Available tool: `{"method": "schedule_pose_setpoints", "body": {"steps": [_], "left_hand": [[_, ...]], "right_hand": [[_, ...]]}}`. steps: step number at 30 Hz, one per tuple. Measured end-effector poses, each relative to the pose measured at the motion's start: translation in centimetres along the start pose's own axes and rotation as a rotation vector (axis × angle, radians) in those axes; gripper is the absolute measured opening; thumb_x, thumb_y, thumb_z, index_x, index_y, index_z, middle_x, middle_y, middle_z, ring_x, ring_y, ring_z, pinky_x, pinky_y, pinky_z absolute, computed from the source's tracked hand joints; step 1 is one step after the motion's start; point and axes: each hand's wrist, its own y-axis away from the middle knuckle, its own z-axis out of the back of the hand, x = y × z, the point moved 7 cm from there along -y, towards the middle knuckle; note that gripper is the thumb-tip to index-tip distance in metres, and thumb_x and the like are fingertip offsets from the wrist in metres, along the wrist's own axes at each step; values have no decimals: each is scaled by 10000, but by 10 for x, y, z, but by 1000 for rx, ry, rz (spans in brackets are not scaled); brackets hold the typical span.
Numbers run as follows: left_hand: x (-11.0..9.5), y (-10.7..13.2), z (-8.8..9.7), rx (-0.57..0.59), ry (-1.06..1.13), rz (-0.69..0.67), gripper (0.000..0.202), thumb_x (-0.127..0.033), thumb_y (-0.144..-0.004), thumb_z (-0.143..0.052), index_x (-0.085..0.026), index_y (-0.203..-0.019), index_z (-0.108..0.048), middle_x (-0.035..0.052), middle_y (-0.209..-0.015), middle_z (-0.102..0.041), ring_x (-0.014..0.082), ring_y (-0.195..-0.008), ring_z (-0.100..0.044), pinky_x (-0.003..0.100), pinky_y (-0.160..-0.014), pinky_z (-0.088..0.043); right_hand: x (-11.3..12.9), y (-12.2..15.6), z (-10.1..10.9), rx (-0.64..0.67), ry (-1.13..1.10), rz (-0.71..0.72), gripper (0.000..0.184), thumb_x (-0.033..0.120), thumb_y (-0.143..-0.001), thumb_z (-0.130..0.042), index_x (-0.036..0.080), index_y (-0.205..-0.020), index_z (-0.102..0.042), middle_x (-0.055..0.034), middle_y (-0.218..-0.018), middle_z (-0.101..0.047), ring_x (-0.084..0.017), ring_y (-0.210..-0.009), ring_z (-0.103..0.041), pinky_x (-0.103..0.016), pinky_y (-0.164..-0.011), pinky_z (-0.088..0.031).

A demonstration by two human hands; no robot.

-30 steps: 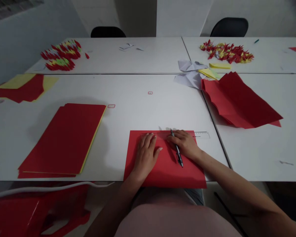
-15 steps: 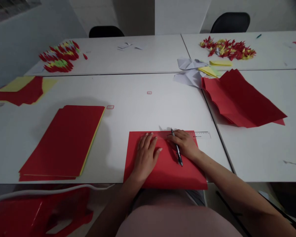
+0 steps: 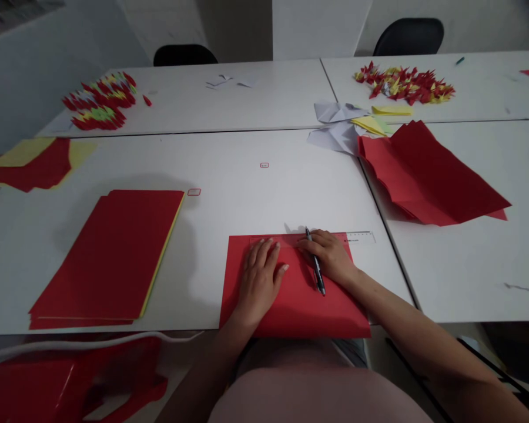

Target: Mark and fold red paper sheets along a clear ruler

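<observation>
A red sheet of paper (image 3: pixel 308 314) lies in front of me, its near edge reaching past the table edge. Along its far edge rests a clear ruler (image 3: pixel 360 237), which sticks out beyond the sheet on the right. My left hand (image 3: pixel 261 276) is open and flat on the paper, fingertips on the ruler. A black and silver pen (image 3: pixel 315 264) is in my right hand (image 3: pixel 328 254), held between thumb and fingers with its tip pointing away from me. The right hand also rests on the paper and the ruler; some of its fingers are hidden.
A stack of red sheets (image 3: pixel 110 252) with a yellow layer lies left. Creased red paper (image 3: pixel 432 176) and white folded paper (image 3: pixel 335 138) lie right. Farther back are folded red and yellow pieces (image 3: pixel 405 83), more pieces (image 3: pixel 99 100) and a black chair (image 3: pixel 408 36).
The view has shifted very slightly. Both hands, the pen, the ruler and the red sheet keep their places.
</observation>
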Motion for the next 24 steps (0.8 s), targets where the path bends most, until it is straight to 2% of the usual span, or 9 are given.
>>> {"method": "schedule_pose_setpoints", "body": {"steps": [15, 24], "left_hand": [[2, -1, -2, -4, 18, 12, 443, -357, -981, -513, -209, -1398, -492, 128, -1462, -507, 322, -1388, -430, 571, -1170, -334], [1, 0, -2, -9, 17, 3, 454, -353, -980, -518, -182, -1400, -484, 144, -1462, -503, 327, -1398, -417, 575, -1172, -326]], "right_hand": [[1, -1, 1, 1, 3, 6, 209, 118, -946, -532, 217, -1069, -669, -69, -908, -701, -225, -889, -597, -357, -742, -464], [1, 0, 0, 1, -5, 5, 216, 132, -960, -504, 224, -1079, -660, -68, -917, -699, -230, -896, -597, -373, -741, -476]]}}
